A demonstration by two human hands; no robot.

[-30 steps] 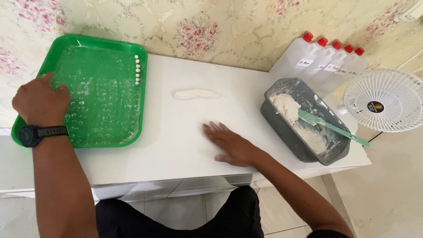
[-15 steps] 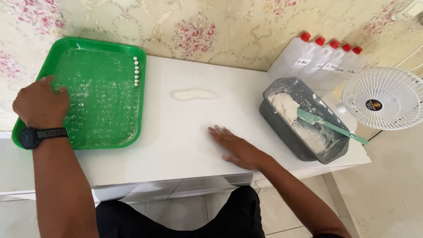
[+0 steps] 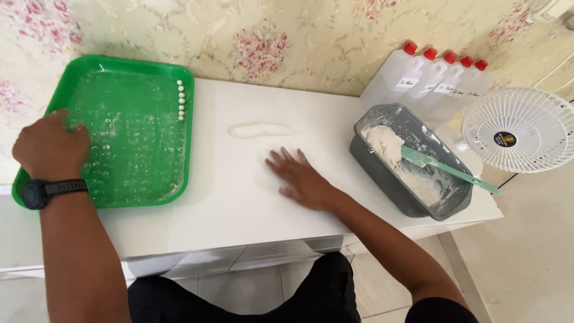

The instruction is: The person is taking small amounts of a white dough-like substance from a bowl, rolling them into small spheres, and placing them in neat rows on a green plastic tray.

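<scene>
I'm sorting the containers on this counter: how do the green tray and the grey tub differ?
The green tray is wide, shallow and bright green; the grey tub is narrower, deep and dark grey. The tray holds a short column of small white balls on a floury bed; the tub holds a mass of pale dough with a green spatula in it. The left hand rests on the tray; no hand touches the tub. Both sit on the white counter.
</scene>
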